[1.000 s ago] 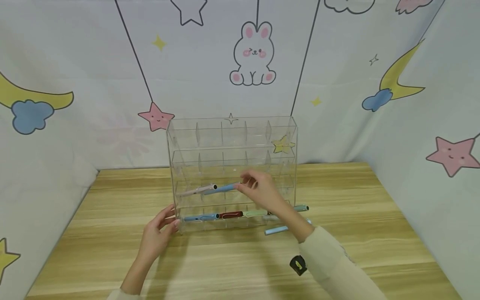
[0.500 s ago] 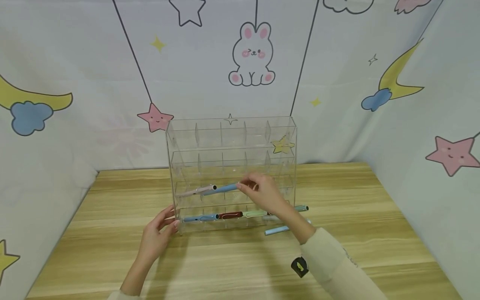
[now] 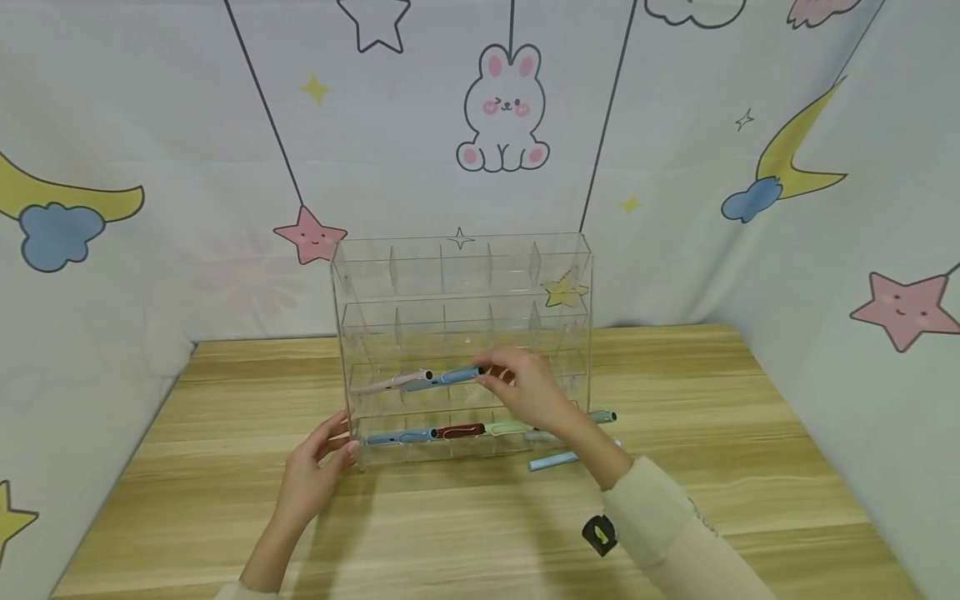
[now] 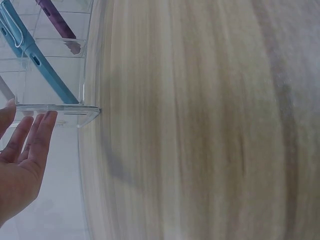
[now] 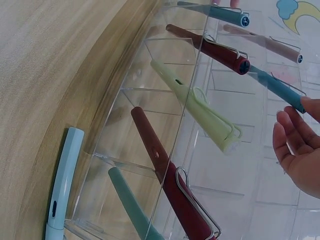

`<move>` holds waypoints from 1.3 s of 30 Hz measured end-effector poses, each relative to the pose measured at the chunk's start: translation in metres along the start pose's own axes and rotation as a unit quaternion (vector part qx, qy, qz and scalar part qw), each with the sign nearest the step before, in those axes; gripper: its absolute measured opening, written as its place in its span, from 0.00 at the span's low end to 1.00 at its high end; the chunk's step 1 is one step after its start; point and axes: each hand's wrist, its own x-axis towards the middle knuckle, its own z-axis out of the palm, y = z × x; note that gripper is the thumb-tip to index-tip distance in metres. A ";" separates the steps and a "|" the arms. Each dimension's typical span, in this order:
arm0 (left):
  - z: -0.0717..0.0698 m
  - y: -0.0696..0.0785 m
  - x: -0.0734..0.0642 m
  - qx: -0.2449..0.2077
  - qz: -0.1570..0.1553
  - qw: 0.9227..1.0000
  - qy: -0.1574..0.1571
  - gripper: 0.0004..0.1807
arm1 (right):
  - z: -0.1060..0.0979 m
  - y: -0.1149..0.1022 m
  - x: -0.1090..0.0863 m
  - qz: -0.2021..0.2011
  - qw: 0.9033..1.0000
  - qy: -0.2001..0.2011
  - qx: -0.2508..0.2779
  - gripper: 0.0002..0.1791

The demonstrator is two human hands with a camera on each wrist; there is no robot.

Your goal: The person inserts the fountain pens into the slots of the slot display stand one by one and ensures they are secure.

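Observation:
In the head view my right hand [image 3: 521,385] pinches the cap end of a blue pen [image 3: 457,376], which lies tilted in the second tier from the bottom of a clear acrylic rack [image 3: 465,312]. Its clip faces outward. Left of it in that tier is a pale pink pen [image 3: 390,382]. My left hand [image 3: 318,458] touches the rack's left side panel with fingertips and thumb. The bottom tier holds a blue pen [image 3: 397,436], a dark red pen [image 3: 461,431], a light green pen [image 3: 510,427], another dark red pen [image 5: 185,205] and a grey-green pen [image 3: 602,416].
A light blue pen [image 3: 553,460] lies on the wooden table [image 3: 435,533] before the rack's right end. A small black object [image 3: 600,534] with a yellow-green mark is by the right sleeve. A printed curtain [image 3: 375,150] hangs behind the rack.
The blue pen at my right hand has rolled over, so its clip and dark cap end now show. My right fingers have closed in around the cap end. The left hand keeps its place.

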 end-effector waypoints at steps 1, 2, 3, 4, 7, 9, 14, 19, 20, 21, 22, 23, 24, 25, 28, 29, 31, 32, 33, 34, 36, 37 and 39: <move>0.000 0.000 0.000 0.001 0.000 1.000 0.000 0.24 | 0.000 0.000 0.000 -0.002 1.000 0.000 0.000 0.09; 0.000 0.000 0.000 0.001 0.001 1.000 -0.001 0.24 | 0.000 0.001 0.000 -0.004 1.000 -0.001 0.000 0.09; 0.000 0.000 0.000 0.002 0.001 1.000 -0.002 0.24 | 0.000 0.001 -0.001 -0.005 1.000 -0.002 0.001 0.10; 0.000 0.000 0.000 0.003 0.002 1.000 -0.003 0.24 | 0.001 0.002 -0.001 -0.005 1.000 -0.002 0.001 0.10; 0.000 -0.001 -0.001 0.005 0.004 1.000 -0.005 0.24 | 0.001 0.002 -0.001 -0.004 1.000 -0.005 0.006 0.10; -0.001 -0.001 -0.001 0.005 0.005 1.000 -0.008 0.24 | 0.000 0.002 -0.002 -0.002 1.000 -0.006 0.009 0.10; -0.001 -0.001 0.000 -0.001 0.003 1.000 -0.011 0.24 | 0.000 0.003 -0.003 -0.005 1.000 -0.009 0.014 0.12; 0.000 -0.002 -0.001 -0.004 0.005 1.000 -0.009 0.24 | -0.003 0.002 -0.004 -0.006 1.000 -0.015 0.022 0.13; 0.000 -0.002 -0.001 -0.005 0.006 1.000 -0.008 0.24 | -0.005 0.002 -0.005 -0.002 1.000 -0.018 0.025 0.13; 0.000 -0.002 -0.001 -0.005 0.007 1.000 -0.007 0.23 | -0.006 0.002 -0.005 0.003 0.999 -0.021 0.028 0.14; 0.000 -0.002 -0.001 -0.005 0.008 1.000 -0.007 0.24 | -0.007 0.002 -0.006 0.007 0.999 -0.024 0.032 0.14; 0.000 -0.002 -0.001 -0.005 0.009 1.000 -0.006 0.24 | -0.009 0.002 -0.006 0.012 0.999 -0.028 0.038 0.14; -0.001 -0.002 -0.001 -0.005 0.009 1.000 -0.005 0.24 | -0.011 0.003 -0.007 0.017 0.998 -0.032 0.042 0.15; -0.001 -0.002 -0.001 -0.005 0.009 1.000 -0.005 0.24 | -0.013 0.003 -0.007 0.021 0.998 -0.036 0.047 0.15; -0.001 -0.001 -0.001 -0.006 0.009 1.000 -0.006 0.24 | -0.021 0.006 -0.010 0.027 0.996 -0.048 0.065 0.17; -0.001 -0.001 -0.001 -0.006 0.009 1.000 -0.007 0.24 | -0.023 0.007 -0.010 0.027 0.996 -0.051 0.067 0.17; -0.001 -0.002 -0.001 -0.006 0.009 1.000 -0.007 0.24 | -0.030 0.009 -0.012 0.030 0.996 -0.056 0.069 0.18; -0.001 -0.002 -0.001 -0.006 0.009 1.000 -0.007 0.24 | -0.033 0.010 -0.014 0.032 0.995 -0.058 0.069 0.18; -0.001 -0.002 0.000 -0.006 0.010 1.000 -0.007 0.24 | -0.037 0.012 -0.015 0.035 0.995 -0.059 0.066 0.18; -0.001 -0.003 0.000 -0.006 0.010 1.000 -0.007 0.24 | -0.040 0.013 -0.016 0.038 0.995 -0.059 0.065 0.17; -0.001 -0.003 0.000 -0.006 0.013 1.000 -0.007 0.24 | -0.048 0.016 -0.019 0.043 0.995 -0.056 0.066 0.17; -0.001 -0.004 0.000 -0.006 0.014 1.000 -0.007 0.24 | -0.051 0.018 -0.020 0.045 0.995 -0.054 0.067 0.17; -0.001 -0.005 0.000 -0.008 0.016 1.000 -0.006 0.24 | -0.059 0.022 -0.023 0.050 0.995 -0.050 0.068 0.17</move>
